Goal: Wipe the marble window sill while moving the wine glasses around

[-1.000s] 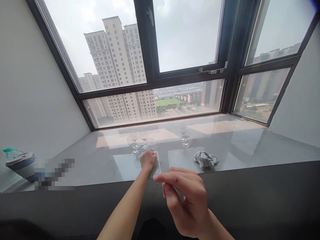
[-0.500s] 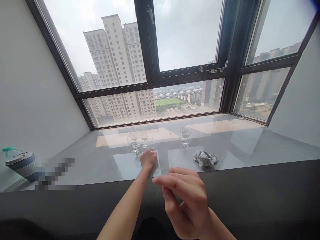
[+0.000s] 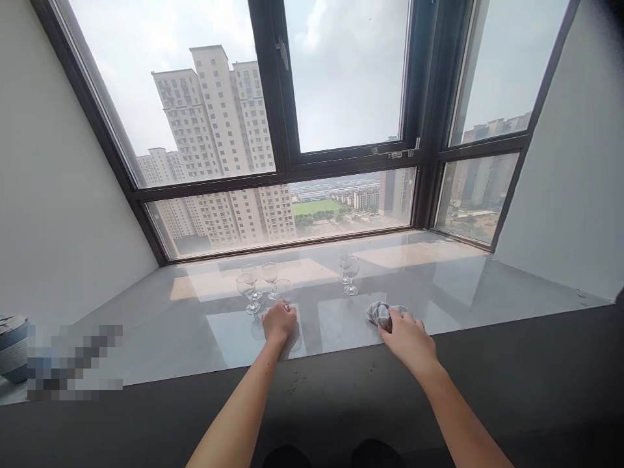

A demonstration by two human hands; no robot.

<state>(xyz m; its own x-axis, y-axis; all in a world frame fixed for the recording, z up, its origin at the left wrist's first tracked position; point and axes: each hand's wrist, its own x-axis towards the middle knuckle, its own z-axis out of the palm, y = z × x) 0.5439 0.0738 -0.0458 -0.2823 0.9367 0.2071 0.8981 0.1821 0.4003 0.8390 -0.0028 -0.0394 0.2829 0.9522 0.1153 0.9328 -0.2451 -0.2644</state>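
My left hand (image 3: 279, 323) is closed at the stem of a clear wine glass (image 3: 282, 285), low over the grey window sill (image 3: 331, 312); the bowl shows past my knuckles and the lower part is hidden. Just behind and to its left, several stemmed glasses (image 3: 246, 285) stand upright in a group. My right hand (image 3: 412, 341) has its fingers curled onto a crumpled grey cloth (image 3: 378, 313) near the sill's front edge. Behind the cloth, to its left, two more wine glasses (image 3: 351, 267) stand upright, one partly behind the other.
A dark-framed window (image 3: 277, 179) rises behind the sill, with tall buildings outside. At the far left stands a cup with a blue-grey band (image 3: 13, 351), beside a blurred-out patch. White walls (image 3: 565, 214) close in both sides.
My right hand has gone from the air in front of the sill forward and right, onto the cloth. My left hand stays at the glass. The view has shifted slightly.
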